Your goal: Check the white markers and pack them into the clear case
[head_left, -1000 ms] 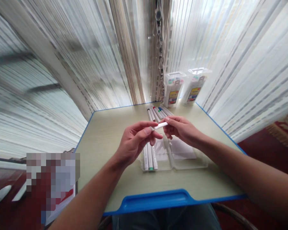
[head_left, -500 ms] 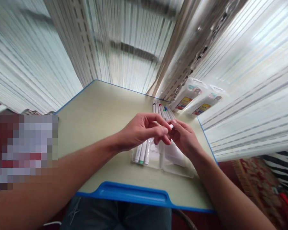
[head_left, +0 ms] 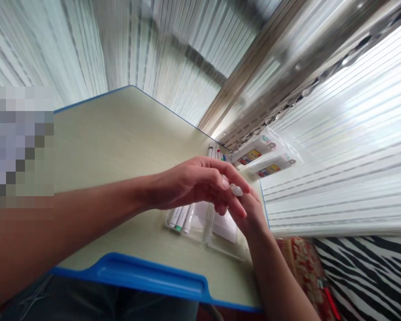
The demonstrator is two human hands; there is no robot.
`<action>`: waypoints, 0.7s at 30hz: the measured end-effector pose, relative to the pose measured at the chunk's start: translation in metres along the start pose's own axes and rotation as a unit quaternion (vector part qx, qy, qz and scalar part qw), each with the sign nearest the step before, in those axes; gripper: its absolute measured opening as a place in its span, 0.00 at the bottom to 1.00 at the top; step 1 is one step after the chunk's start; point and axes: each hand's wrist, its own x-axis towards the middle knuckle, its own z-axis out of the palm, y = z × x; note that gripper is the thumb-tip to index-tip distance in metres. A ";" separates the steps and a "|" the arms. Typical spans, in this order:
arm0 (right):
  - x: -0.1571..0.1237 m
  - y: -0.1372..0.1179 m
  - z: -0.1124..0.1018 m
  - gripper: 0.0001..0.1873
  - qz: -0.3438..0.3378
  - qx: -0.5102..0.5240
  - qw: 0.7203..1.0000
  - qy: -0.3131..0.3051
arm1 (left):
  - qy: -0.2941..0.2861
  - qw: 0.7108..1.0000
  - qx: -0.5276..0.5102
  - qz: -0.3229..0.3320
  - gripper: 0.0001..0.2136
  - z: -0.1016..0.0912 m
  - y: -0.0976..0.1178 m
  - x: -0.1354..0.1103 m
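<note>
My left hand (head_left: 205, 183) is over the open clear plastic case (head_left: 200, 236), thumb and fingers closed on a small whitish, translucent piece (head_left: 236, 190) with a rounded end. What kind of thing it is I cannot make out. My right hand (head_left: 252, 211) is just behind and to the right, its fingers mostly hidden by the left. Below the hands, white markers (head_left: 183, 218), one with a green end, lie in the left half of the case. A white paper insert (head_left: 225, 228) lies in its right half.
More capped markers (head_left: 214, 151) lie at the table's far edge. Two clear packages with yellow labels (head_left: 254, 156) stand behind the hands at the right. A blue trough (head_left: 150, 276) runs along the near edge of the table (head_left: 120, 142). Striped curtains hang behind.
The view has swung and tilted to the right. My left hand has moved across in front of my right, and the small whitish piece now shows beside the left fingertips.
</note>
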 end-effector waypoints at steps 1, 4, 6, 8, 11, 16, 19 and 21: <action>0.000 0.000 0.000 0.12 -0.001 0.002 1.000 0.000 | 0.003 1.000 0.004 -0.001 0.12 0.000 0.000 0.000; 0.001 0.002 0.000 0.12 -0.001 0.007 1.000 -0.002 | 0.011 1.000 0.012 -0.004 0.12 0.000 0.000 -0.001; 0.001 0.002 0.000 0.12 -0.003 0.010 1.000 -0.004 | 0.011 1.000 0.013 -0.005 0.12 -0.001 0.001 -0.001; 0.002 0.002 0.001 0.11 -0.006 0.012 1.000 -0.005 | 0.011 1.000 0.013 -0.007 0.12 -0.001 0.001 -0.001; 0.002 0.001 0.003 0.10 -0.005 0.008 1.000 0.004 | 0.014 1.000 0.015 -0.008 0.12 0.000 0.001 -0.001; 0.001 0.000 0.005 0.11 0.007 -0.004 1.000 0.023 | 0.023 0.999 0.038 -0.007 0.11 0.000 0.003 -0.001; 0.004 -0.002 0.004 0.11 -0.033 0.004 0.997 0.076 | 0.084 0.989 0.122 0.000 0.06 -0.006 0.006 0.000; 0.007 -0.005 0.003 0.11 -0.083 0.018 0.989 0.121 | 0.142 0.966 0.217 0.018 0.06 -0.012 0.009 0.002</action>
